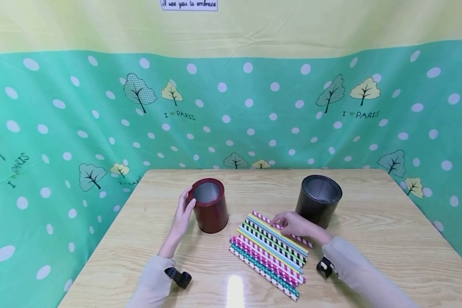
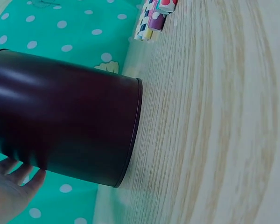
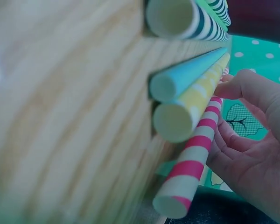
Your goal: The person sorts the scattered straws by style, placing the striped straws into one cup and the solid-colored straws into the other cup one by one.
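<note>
A dark red, open-topped can (image 1: 211, 216) stands upright on the table; my left hand (image 1: 184, 211) rests against its left side near the rim. In the left wrist view the fingertips (image 2: 35, 179) touch the can's wall. My right hand (image 1: 292, 223) is over the far edge of a row of patterned paper straws (image 1: 269, 256). Thumb and fingers pinch a pink-and-white striped straw (image 3: 198, 144), the outermost one. Right beside it lie a yellow straw (image 3: 177, 122) with pale dots and a light blue straw (image 3: 170, 86).
A black open-topped can (image 1: 316, 205) stands at the right, just behind my right hand. The wooden table (image 1: 138, 256) ends at a green dotted curtain (image 1: 250, 115). Each wrist wears a small black camera (image 1: 182, 278).
</note>
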The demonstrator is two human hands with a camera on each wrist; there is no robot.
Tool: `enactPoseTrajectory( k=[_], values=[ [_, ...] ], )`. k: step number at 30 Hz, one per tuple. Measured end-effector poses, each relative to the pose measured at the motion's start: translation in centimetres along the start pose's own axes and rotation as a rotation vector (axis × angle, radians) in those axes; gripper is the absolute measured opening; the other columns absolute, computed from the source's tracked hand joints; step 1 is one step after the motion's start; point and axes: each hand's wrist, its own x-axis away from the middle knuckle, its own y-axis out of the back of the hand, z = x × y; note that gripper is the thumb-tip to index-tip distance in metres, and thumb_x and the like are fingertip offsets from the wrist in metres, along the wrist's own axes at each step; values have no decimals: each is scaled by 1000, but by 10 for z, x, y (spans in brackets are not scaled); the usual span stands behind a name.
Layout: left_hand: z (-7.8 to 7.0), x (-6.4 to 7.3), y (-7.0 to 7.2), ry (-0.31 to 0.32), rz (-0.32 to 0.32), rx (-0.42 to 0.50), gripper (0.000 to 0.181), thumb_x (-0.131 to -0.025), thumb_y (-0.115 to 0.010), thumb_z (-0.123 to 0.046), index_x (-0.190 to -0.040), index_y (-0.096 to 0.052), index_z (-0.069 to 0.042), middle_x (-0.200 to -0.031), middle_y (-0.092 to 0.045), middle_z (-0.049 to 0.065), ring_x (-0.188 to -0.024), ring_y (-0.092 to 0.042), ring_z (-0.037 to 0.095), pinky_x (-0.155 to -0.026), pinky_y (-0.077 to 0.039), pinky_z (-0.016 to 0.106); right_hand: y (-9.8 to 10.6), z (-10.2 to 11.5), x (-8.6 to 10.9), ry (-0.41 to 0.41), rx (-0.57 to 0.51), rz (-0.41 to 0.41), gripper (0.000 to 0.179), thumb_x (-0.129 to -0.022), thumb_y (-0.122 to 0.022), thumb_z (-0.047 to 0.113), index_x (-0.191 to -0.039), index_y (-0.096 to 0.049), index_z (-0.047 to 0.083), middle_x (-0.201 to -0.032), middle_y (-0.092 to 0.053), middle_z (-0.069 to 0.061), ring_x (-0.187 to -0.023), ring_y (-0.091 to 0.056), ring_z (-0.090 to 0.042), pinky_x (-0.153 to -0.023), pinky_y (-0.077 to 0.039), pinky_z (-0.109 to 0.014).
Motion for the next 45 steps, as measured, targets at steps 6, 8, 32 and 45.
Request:
enactPoseTrajectory(
  k=[6, 8, 32, 45],
  values=[
    [1, 0, 0, -25, -2, -17, 44, -93, -38, -8, -135, -26, -1, -135, -31, 23, -123, -29, 31, -90, -29, 12, 1, 2, -2, -39, 6, -39, 31, -75, -61, 0, -105, -63, 8, -78, -54, -1, -64, -46, -11, -54, -39, -22],
    [1, 0, 0, -31, -2, -18, 43, -93, -38, -7, -135, -26, -1, -134, -32, 24, -122, -29, 31, -89, -29, 12, 3, 3, -2, -35, -5, -59, 33, -75, -60, -2, -107, -63, 8, -78, -54, -1, -64, -46, -12, -53, -40, -23],
    [6, 0, 0, -66, -12, -16, 43, -93, -38, -6, -134, -27, 0, -134, -32, 25, -122, -30, 33, -90, -29, 12, 17, 60, -16, 119, -165, -372, 27, -83, -56, 4, -109, -61, 7, -88, -62, -9, -78, -55, -15, -67, -46, -26],
    [5, 1, -2, -72, -26, -9, 43, -93, -37, -4, -134, -27, 0, -133, -34, 25, -121, -31, 32, -90, -29, 12, 25, 119, -14, 124, -337, -457, 28, -80, -57, -3, -109, -57, -3, -92, -61, -18, -85, -56, -30, -70, -47, -26]
  ],
)
